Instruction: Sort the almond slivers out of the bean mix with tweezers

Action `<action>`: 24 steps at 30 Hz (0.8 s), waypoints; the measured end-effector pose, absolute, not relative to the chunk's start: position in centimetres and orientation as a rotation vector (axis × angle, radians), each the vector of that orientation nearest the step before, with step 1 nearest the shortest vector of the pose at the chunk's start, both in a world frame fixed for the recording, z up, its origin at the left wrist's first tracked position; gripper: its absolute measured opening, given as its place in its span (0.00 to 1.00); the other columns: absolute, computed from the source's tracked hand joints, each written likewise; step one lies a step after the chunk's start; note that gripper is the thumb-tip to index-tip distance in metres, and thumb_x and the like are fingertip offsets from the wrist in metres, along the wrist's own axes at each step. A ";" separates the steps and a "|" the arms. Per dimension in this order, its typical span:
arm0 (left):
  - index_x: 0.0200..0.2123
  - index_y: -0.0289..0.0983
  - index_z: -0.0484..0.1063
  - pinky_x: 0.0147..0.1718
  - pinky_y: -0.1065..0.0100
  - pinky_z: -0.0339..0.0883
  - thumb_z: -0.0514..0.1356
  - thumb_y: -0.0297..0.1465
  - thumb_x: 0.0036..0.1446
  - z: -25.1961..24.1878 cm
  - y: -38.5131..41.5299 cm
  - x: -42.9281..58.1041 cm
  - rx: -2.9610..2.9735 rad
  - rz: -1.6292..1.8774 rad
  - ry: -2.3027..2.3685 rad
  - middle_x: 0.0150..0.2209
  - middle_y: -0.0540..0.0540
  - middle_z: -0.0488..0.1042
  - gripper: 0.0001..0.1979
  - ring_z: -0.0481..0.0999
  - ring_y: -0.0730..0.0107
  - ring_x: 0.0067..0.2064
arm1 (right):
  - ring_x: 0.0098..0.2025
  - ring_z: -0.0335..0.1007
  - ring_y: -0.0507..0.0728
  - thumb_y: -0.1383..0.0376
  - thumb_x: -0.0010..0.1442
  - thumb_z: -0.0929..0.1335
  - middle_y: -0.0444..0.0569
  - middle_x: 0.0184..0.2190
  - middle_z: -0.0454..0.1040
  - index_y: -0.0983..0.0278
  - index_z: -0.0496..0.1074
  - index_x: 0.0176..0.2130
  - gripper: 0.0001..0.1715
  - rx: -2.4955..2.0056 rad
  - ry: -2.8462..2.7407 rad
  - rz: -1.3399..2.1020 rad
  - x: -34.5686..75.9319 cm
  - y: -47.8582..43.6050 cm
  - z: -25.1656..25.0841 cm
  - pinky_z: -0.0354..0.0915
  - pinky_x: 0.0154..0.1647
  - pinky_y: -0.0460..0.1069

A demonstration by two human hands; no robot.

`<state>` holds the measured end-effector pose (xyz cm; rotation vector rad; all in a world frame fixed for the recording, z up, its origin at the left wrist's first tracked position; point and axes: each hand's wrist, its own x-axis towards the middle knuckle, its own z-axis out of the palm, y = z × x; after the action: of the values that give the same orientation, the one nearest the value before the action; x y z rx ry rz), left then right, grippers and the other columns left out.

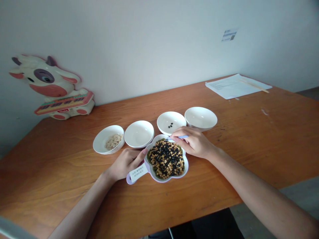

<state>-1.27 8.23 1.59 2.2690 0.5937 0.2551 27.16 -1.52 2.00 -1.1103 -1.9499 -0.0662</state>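
A flower-shaped white dish with a lilac rim and handle [185,170] holds mixed black beans, yellow split-looking beans and some green ones at the edge. My left hand [127,162] grips its left side, thumb on the rim, the other fingers partly hidden. In my right hand [193,141], pinched between the fingers, is a slim lilac-blue tool [183,136]; its tip is over the dish's far edge, and its exact kind is not clear. Just beyond is a white bowl [163,120] with a few black beans [170,125] in it.
Left of it stand a white bowl [139,131] with nothing visible inside and another bowl [98,141] with pale flat beans. A further white bowl [200,116] stands right. Behind are a cow toy keyboard [61,88], paper sheets [224,87] and chopsticks [259,87] on the wooden table [261,142].
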 end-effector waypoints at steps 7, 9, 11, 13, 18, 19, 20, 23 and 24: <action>0.21 0.35 0.57 0.22 0.75 0.55 0.45 0.40 0.75 1.7 8.2 -1.2 2.273 0.254 0.590 0.19 0.52 0.64 0.28 0.59 0.79 0.21 | 0.38 0.76 0.55 0.68 0.69 0.67 0.47 0.35 0.80 0.62 0.72 0.41 0.04 -1.135 -1.979 -0.153 27.1 -1.3 1.8 0.69 0.39 0.52; 0.21 0.35 0.58 0.22 0.74 0.56 0.45 0.40 0.75 1.7 8.2 -1.2 2.273 0.253 0.588 0.19 0.51 0.64 0.28 0.60 0.79 0.22 | 0.36 0.75 0.54 0.69 0.69 0.66 0.46 0.34 0.80 0.62 0.71 0.39 0.04 -1.144 -1.972 -0.164 27.1 -1.4 1.8 0.68 0.36 0.51; 0.21 0.35 0.58 0.22 0.74 0.56 0.45 0.40 0.75 1.7 8.2 -1.2 2.275 0.255 0.586 0.19 0.51 0.64 0.28 0.60 0.79 0.22 | 0.32 0.73 0.53 0.69 0.68 0.66 0.45 0.31 0.78 0.62 0.70 0.37 0.06 -1.152 -1.942 -0.170 27.0 -1.5 1.9 0.65 0.32 0.51; 0.21 0.35 0.58 0.22 0.74 0.56 0.45 0.40 0.75 1.6 8.2 -1.3 2.280 0.253 0.587 0.19 0.51 0.64 0.28 0.60 0.79 0.22 | 0.28 0.70 0.52 0.68 0.68 0.66 0.45 0.28 0.76 0.62 0.69 0.35 0.07 -1.154 -1.905 -0.162 27.0 -1.6 2.1 0.63 0.29 0.50; 0.21 0.35 0.58 0.22 0.74 0.55 0.45 0.41 0.74 1.6 8.2 -1.3 2.281 0.240 0.608 0.19 0.52 0.64 0.28 0.60 0.79 0.21 | 0.27 0.68 0.51 0.69 0.67 0.66 0.44 0.28 0.75 0.61 0.69 0.34 0.08 -1.124 -1.903 -0.160 26.9 -1.7 2.4 0.62 0.28 0.50; 0.21 0.35 0.58 0.22 0.74 0.55 0.45 0.41 0.74 1.7 8.2 -1.3 2.281 0.239 0.612 0.19 0.52 0.64 0.29 0.60 0.79 0.21 | 0.27 0.69 0.52 0.69 0.67 0.66 0.44 0.28 0.76 0.61 0.69 0.34 0.07 -1.119 -1.913 -0.162 26.9 -1.7 2.3 0.62 0.29 0.50; 0.20 0.35 0.58 0.22 0.74 0.55 0.45 0.41 0.74 1.7 8.2 -1.3 2.280 0.239 0.612 0.19 0.51 0.64 0.29 0.60 0.79 0.21 | 0.28 0.70 0.52 0.70 0.67 0.66 0.44 0.28 0.76 0.61 0.69 0.34 0.07 -1.117 -1.921 -0.162 26.9 -1.7 2.3 0.63 0.30 0.50; 0.20 0.35 0.58 0.22 0.74 0.55 0.44 0.41 0.74 1.7 8.2 -1.3 2.276 0.238 0.605 0.19 0.51 0.64 0.29 0.60 0.79 0.21 | 0.30 0.71 0.52 0.70 0.67 0.66 0.44 0.28 0.76 0.62 0.69 0.35 0.07 -1.117 -1.932 -0.157 26.9 -1.6 2.2 0.63 0.31 0.50; 0.21 0.35 0.58 0.22 0.74 0.56 0.45 0.41 0.74 1.7 8.2 -1.3 2.274 0.238 0.604 0.19 0.51 0.64 0.29 0.60 0.79 0.21 | 0.30 0.71 0.52 0.70 0.67 0.66 0.44 0.29 0.76 0.62 0.69 0.35 0.07 -1.116 -1.934 -0.157 26.9 -1.6 2.1 0.63 0.31 0.50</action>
<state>-1.29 8.24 1.73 2.2742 0.6041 0.2380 26.92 -1.61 2.13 -1.1158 -1.9342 -0.1572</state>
